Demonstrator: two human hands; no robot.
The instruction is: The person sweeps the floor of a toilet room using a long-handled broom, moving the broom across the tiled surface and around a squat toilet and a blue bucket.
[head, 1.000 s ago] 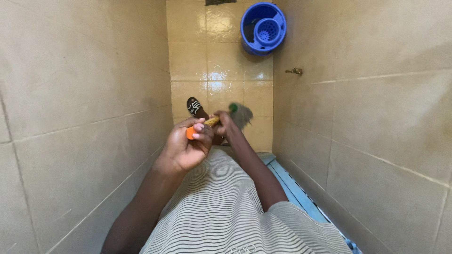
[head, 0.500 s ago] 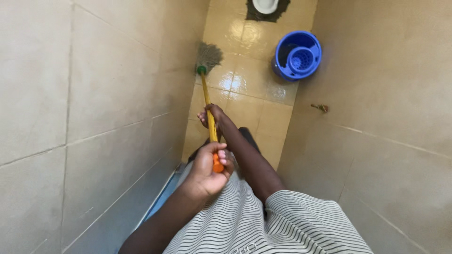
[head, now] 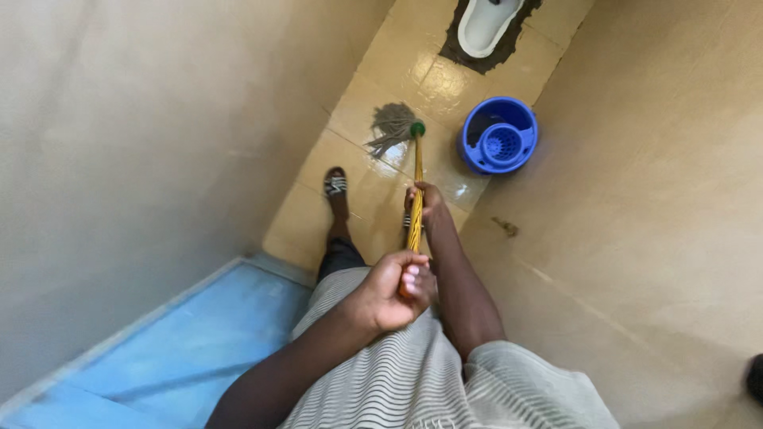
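Note:
I hold a mop with a yellow handle (head: 416,208) in both hands. My left hand (head: 393,291) is closed around the orange top end of the handle, close to my striped shirt. My right hand (head: 427,203) grips the handle further down. The grey string mop head (head: 391,127), with a green collar, rests on the wet yellow floor tiles (head: 362,119) just left of a blue mop bucket (head: 498,135).
A white squat toilet pan (head: 486,22) sits in the floor at the far end. My sandalled foot (head: 335,183) stands on the tiles. Beige tiled walls close in on both sides, and a blue door (head: 175,342) lies at lower left.
The mop head has swung from the left wall toward the middle of the floor beside the bucket. My view has tilted, bringing the blue door and toilet pan further into sight.

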